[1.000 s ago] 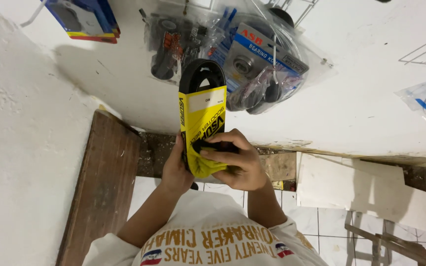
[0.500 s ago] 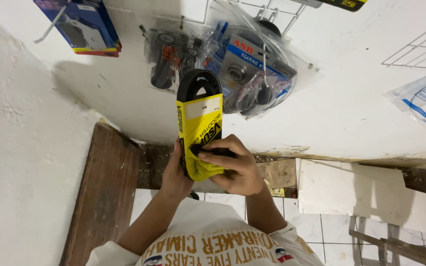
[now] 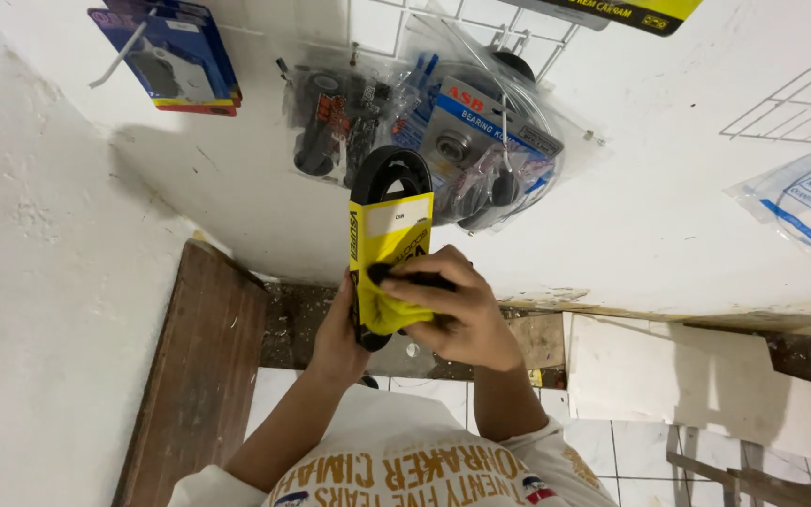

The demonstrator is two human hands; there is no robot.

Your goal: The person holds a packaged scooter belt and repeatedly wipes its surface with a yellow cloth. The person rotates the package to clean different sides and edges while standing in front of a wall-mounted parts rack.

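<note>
Wall (image 3: 687, 216) took up most of the shot, plain white, with a wire rack (image 3: 790, 99) up at 2 o'clock. Plank (image 3: 194, 376) of dark wood leaned in the corner at 8 o'clock. Bagged parts (image 3: 481, 150) hung at 12, clear plastic with bearings and black rubber bits inside, and a blue card pack (image 3: 175, 56) sat on a hook at 11. Dead centre was the belt (image 3: 389, 249), a black loop in a yellow sleeve, held upright just below those bags. Right hand (image 3: 448, 314) was wrapped over the sleeve's lower end, fingers curled together and thumb pinching the yellow card. Left hand (image 3: 338, 333) cupped it from behind at 7 o'clock; couldn't tell how its fingers sat.
</note>
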